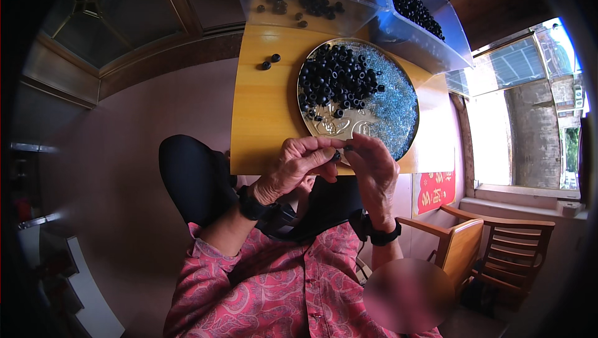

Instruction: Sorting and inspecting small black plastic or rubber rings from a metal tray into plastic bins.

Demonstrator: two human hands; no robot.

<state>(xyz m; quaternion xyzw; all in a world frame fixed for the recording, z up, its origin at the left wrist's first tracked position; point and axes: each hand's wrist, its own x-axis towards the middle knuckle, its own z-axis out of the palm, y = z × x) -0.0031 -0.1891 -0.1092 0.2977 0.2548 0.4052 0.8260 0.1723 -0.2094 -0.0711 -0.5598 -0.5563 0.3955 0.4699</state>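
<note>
Over the near rim of a round metal tray (337, 127), my two hands meet with their fingertips nearly touching. My left hand (298, 162) is closed in a pinch on a small black cap (337, 156). Beside it, my right hand (375, 162) is also pinched, on a tiny piece too small to name. A heap of black round caps (333, 76), some showing hollow ends, covers the tray's left part. Many small clear-blue pieces (395, 110) are spread along its right side.
The tray lies on a yellow wooden table (261, 114). Two loose black caps (266, 65) sit left of it. Behind stand a clear plastic bin (355, 11) with scattered caps and a bluish bin (430, 48) full of black pieces. A wooden chair (511, 238) stands at right.
</note>
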